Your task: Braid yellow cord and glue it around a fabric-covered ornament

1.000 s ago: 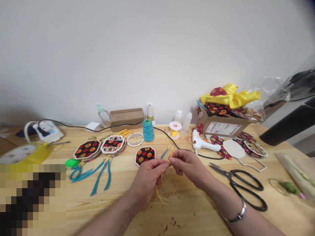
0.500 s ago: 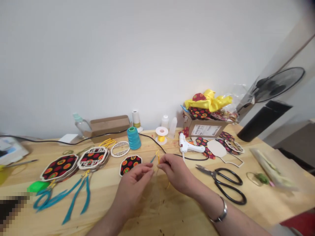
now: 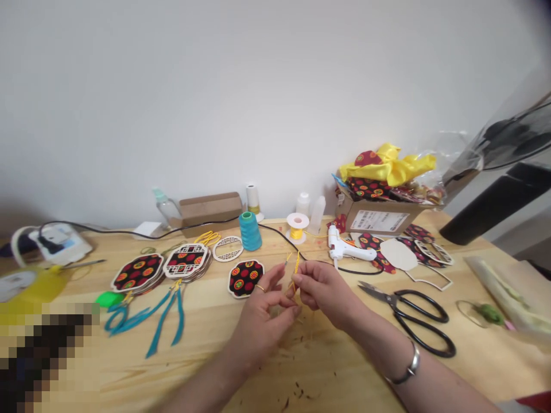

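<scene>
So the main thing is one yellow cord (image 3: 297,263), sitting right between the two hands, upper end poking up above the fingertips. The right hand (image 3: 322,289) has it pinched between thumb and fingers, and there's one silver bracelet (image 3: 407,367) on that wrist. The left hand (image 3: 269,312) is right beside it, part open with fingers loosely bent and one ring (image 3: 260,287) on; can't tell if it's gripping the cord too.

Just beyond the left hand's fingers there's one patterned panel (image 3: 245,279) lying flat on the desk (image 3: 206,355). Past that, one teal thread cone (image 3: 250,232) standing up and one round lattice frame (image 3: 228,249). Further left of the left hand are two panel stacks, one lattice-topped (image 3: 186,261) and one fabric-topped (image 3: 138,272), both with teal tassels (image 3: 161,324), plus one green item (image 3: 108,299).

Straight beyond the right hand: one spool of yellow cord (image 3: 297,232) and two white bottles (image 3: 310,209). Beyond it and to the right, one white glue gun (image 3: 350,249), then one cardboard box (image 3: 379,221) stuffed with yellow and patterned fabric. One pair of black-handled scissors (image 3: 391,299) lies right of that hand, blades pointing back toward it, with one black cylinder (image 3: 495,203) way out past them.
</scene>
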### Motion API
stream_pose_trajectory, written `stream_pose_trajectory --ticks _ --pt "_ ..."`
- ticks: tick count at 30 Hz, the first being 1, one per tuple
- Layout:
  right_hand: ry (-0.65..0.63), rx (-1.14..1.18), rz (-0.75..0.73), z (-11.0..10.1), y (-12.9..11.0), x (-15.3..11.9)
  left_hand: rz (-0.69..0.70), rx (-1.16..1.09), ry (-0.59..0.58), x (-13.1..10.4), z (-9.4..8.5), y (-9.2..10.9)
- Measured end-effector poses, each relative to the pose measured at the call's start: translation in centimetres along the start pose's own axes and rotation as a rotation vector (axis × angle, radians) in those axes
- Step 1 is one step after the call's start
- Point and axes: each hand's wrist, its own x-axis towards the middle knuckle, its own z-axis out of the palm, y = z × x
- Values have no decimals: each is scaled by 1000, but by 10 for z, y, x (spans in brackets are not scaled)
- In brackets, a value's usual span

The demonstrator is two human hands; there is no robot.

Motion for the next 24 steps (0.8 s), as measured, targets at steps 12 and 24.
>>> stream_pose_trajectory --ticks 12,24 --pt "60 -240 -76 1 5 2 -153 -343 -11 2 -4 15" --pt "17 -242 -32 -1 0 2 -291 -429 -63 5 -9 6"
